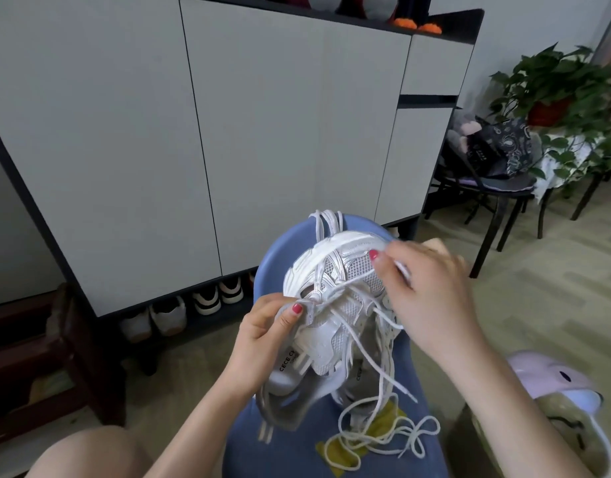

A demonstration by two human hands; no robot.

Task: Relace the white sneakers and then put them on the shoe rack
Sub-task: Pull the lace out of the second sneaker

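Over blue stool (283, 250): I see white sneaker (335, 305) held tilted, toe away, heel toward me. Left hand (262, 339) pinches tongue; right hand (424, 291) pinches lace (376, 360) end just right of eyelets, nearer next hole. I count one sneaker in hand, second under it, largely hidden. Laces: count unclear.

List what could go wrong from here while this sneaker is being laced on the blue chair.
1. The loose lace lies in tangled loops on the blue chair; pulling with the right hand could tighten a knot.
2. The left hand grips only the tongue edge of the white sneaker, so a hard tug might twist it free.
3. Lace ends near the seat's front edge could slide off.
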